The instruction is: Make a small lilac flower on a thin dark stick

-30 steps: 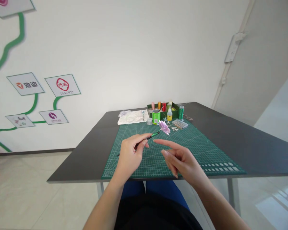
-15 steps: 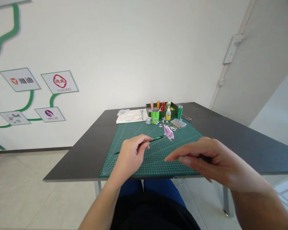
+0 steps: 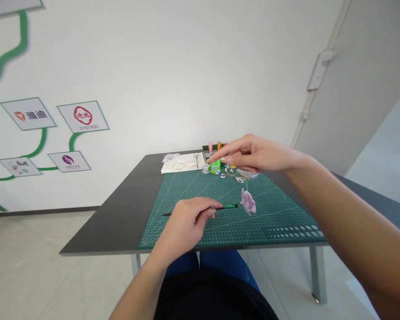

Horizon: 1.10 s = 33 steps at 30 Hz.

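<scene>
My left hand [image 3: 190, 222] is closed around a thin dark stick [image 3: 166, 214] held level over the green cutting mat [image 3: 183, 184]. Green wrapping shows along the stick's right part, and a pale purple flower [image 3: 248, 202] is at that end. My right hand [image 3: 253, 153] reaches to the back of the mat, thumb and forefinger stretched out and apart. Its forefinger tip is over or at a small clear jar [image 3: 206, 170]; whether it touches cannot be told. Behind the fingers is a bright green can [image 3: 215, 168], partly hidden.
White printed sheets [image 3: 182, 163] lie at the back left of the dark table [image 3: 120, 202]. White-handled scissors [image 3: 240, 180] and small flower pieces are near the right hand. Behind it, a dark green box [image 3: 205, 148] holds spools, mostly covered by the hand.
My right hand has moved forward and left from the mat's near right side to the jar and can. My left hand, with stick and flower, has shifted slightly right and nearer.
</scene>
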Available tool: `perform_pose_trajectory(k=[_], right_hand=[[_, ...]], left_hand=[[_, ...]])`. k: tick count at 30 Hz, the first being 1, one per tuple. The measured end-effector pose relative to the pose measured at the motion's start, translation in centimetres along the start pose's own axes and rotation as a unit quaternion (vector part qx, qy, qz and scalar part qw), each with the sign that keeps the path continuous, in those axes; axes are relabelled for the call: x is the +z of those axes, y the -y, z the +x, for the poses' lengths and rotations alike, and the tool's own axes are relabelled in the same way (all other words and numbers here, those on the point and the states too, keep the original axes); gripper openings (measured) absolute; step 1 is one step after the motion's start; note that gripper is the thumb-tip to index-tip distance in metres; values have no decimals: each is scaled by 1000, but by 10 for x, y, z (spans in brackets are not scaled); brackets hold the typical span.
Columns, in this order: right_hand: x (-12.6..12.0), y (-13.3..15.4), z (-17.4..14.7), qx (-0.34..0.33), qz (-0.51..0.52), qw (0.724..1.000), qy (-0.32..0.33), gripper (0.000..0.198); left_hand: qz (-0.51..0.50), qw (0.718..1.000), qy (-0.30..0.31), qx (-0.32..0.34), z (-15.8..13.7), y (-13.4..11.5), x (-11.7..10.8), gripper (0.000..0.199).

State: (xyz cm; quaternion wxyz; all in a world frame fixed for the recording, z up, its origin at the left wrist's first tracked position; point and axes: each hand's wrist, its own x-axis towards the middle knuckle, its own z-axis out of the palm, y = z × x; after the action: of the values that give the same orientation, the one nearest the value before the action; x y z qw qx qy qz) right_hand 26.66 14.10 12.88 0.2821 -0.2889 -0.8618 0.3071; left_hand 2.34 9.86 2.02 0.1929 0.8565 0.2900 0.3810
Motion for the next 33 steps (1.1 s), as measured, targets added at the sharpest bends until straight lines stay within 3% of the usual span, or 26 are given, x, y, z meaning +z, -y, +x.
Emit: perform_pose_trajectory(k=[5, 10, 15, 22, 25, 30, 33], right_hand=[[3, -41, 12, 42, 24, 999, 14, 34], [30, -81, 7, 97, 59, 992, 54, 40], [70, -107, -15, 146, 107, 982, 59, 49], [108, -121, -56, 160, 284, 941, 94, 50], [109, -126, -69, 179, 299, 933, 91, 53], [96, -141, -87, 230, 231, 941, 88, 56], [80, -156, -97, 267, 196, 943, 26, 58]], left_hand=[[-8, 1000, -7, 3, -1, -3, -3, 23], [-12, 1000, -20, -6, 0, -2, -7, 21], [-21, 997, -63, -24, 0, 7, -10, 23], [-41, 996, -68, -31, 3, 15, -10, 29], [-128, 987, -72, -58, 6, 18, -8, 26], [-270, 954, -94, -94, 9, 23, -10, 27], [-291, 943, -122, -107, 11, 26, -12, 29]])
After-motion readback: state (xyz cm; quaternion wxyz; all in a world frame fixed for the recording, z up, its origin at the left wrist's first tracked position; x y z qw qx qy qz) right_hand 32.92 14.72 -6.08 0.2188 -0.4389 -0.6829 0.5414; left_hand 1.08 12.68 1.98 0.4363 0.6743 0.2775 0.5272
